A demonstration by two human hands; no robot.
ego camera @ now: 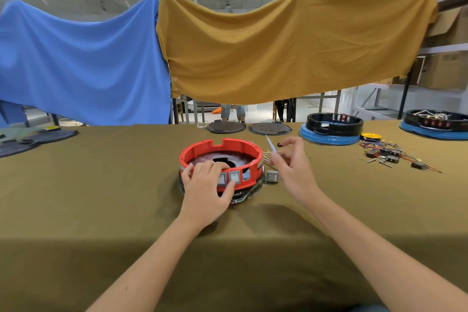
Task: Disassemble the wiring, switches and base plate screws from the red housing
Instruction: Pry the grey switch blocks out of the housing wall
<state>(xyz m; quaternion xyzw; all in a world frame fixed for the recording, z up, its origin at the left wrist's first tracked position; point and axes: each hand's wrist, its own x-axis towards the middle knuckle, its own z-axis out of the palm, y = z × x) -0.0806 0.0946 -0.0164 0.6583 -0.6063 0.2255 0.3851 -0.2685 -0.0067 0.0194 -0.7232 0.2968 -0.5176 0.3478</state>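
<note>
The round red housing (233, 147) sits on the olive table, with a dark base plate (220, 157) inside. Two grey switches (234, 177) remain in its near wall beside an empty switch slot. My left hand (206, 185) grips the near rim, fingers curled over the top and thumb pressed under a switch. My right hand (291, 162) hovers just right of the housing and pinches a thin white wire (271, 145) that points up and away. One loose grey switch (272, 176) lies on the table by the housing's right side.
Removed switches and coloured wires (395, 156) lie at the right. Two dark round plates (269, 128) lie behind the housing. Two black-and-blue housings (331, 126) stand at the back right, with a yellow reel (371, 137) between them. Dark flat parts (35, 138) lie at the far left.
</note>
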